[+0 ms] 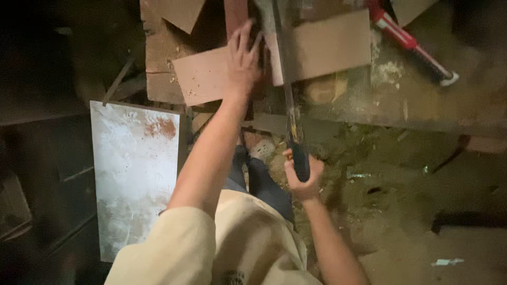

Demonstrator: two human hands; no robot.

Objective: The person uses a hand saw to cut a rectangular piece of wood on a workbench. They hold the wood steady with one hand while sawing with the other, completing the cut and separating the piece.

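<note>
- Left hand (243, 58) presses flat, fingers spread, on the reddish board (203, 76).
- Right hand (302, 177) grips the handsaw (289, 100) handle, blade in the cut.
- Cut looks unfinished: board not parted, sawdust (388, 71) lies nearby.

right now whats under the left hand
The left hand presses flat on a thin brown board lying over stacked wood pieces. Whatever sits directly beneath the board is covered.

One handsaw (288, 79), one caulking gun (409, 42), one white panel (134, 174), two hands (243, 60).
</note>
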